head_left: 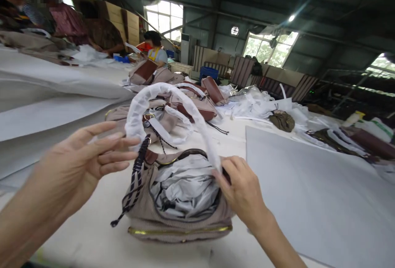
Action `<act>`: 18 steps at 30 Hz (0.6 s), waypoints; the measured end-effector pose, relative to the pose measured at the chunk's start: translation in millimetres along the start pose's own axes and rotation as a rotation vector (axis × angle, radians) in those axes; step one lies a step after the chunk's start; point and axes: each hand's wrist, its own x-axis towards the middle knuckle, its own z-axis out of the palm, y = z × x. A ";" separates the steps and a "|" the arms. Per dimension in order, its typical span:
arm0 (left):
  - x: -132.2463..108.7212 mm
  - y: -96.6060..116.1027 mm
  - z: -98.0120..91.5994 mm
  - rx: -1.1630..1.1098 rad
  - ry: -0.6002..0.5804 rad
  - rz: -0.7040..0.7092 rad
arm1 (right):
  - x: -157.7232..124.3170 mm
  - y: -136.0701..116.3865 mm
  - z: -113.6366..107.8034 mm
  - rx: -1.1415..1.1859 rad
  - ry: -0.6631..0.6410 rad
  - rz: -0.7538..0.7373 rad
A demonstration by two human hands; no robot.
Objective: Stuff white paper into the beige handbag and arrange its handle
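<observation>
- The white worktable (92, 235) runs the length of the hall; the taupe handbag (173, 214) sits on it right in front of the person, mouth up, between the two hands.
- A large grey sheet (308, 185) lies flat on the table to the right of the handbag, near it but apart.
- Further back, more bags of the same kind (197, 103) lie in a loose heap with white wrapping scraps, and other people work at the far end of the table.
- Crumpled grey stuffing paper (185, 189) fills the open mouth of the handbag, bulging up to the rim.
- The white-wrapped handle (173, 95) arches upright over the bag from one side to the other.
- The left hand (89, 157) is spread open, fingers extended, the tips touching the left leg of the handle without closing on it.
- The right hand (243, 189) is curled, its fingertips pinching at the right foot of the handle where it meets the rim; whether it grips the wrap or the stuffing I cannot tell.
- A dark braided tassel (134, 185) hangs down the left side of the bag.
- By my judgement the step in hand is settling the handle wrap on a stuffed bag; the next move calls for a light, steady grasp on both handle legs so that the thin wrap does not tear or slide.
</observation>
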 end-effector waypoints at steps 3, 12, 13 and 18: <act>-12.5 0.0 13.1 0.007 -0.085 0.142 | -1.3 14.4 -2.7 0.339 0.179 0.315; 2.8 -26.8 108.0 0.710 -0.842 0.344 | 3.8 22.9 -9.8 0.921 0.293 0.696; 4.4 -30.3 114.8 0.765 -0.870 0.369 | 3.9 22.8 -11.2 0.949 0.304 0.708; 0.9 -48.2 138.5 0.873 -0.953 0.389 | 3.5 23.9 -11.5 1.068 0.371 0.768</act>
